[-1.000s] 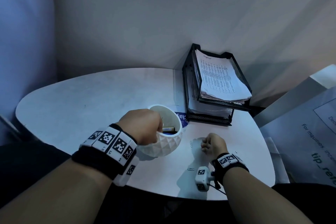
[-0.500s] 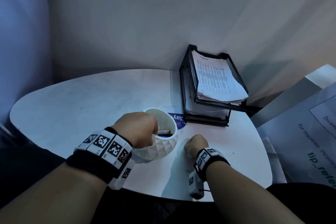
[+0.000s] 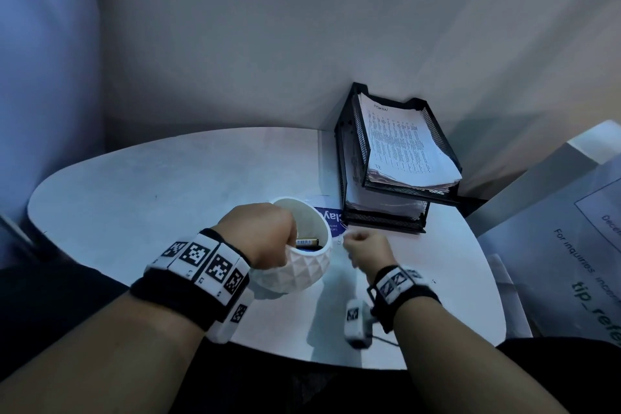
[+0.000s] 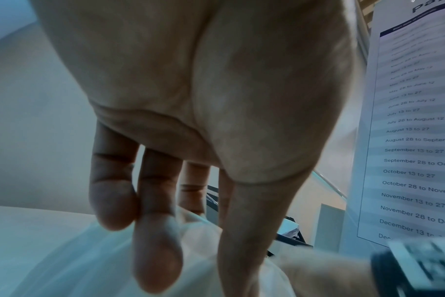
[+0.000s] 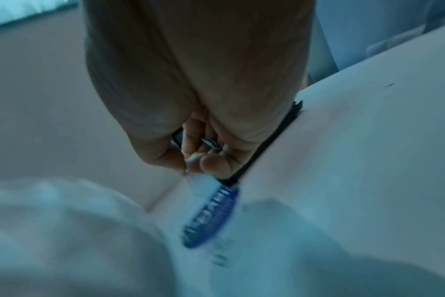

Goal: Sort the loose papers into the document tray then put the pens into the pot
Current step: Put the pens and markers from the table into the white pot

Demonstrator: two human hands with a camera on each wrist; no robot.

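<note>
- Papers step looks done: the document tray (image 3: 396, 158), well beyond both hands at the back corner of the bench (image 3: 134, 198), has a printed stack (image 3: 403, 144) in the top tier and more sheets in the lower tier.
- One leaflet with a blue patch (image 3: 327, 217) lies flat on the bench between pot and tray, just past the right hand; cannot tell if it counts as a loose paper to sort.
- Left hand (image 3: 262, 235): grip is on the near rim of the white faceted pot (image 3: 302, 265), thumb hooked over the rim, the other fingers (image 4: 155, 251) long and fairly straight down the outer wall per the left wrist view. Steadying the pot.
- Pot contents: at least one pen (image 3: 306, 241) lies inside, right under the left grip; dark shapes beside it, count unclear.
- Right hand (image 3: 364, 247): just right of the pot, narrow grip, fingers curled on small metal clip-like pieces (image 5: 211, 143); blurry, exact item unclear, not a pen as far as I can tell.
- No loose pens visible on the bench around either grip.
- Judgement: task near its end; what's left seems to be dropping the small bits into the pot and maybe filing the leaflet.
</note>
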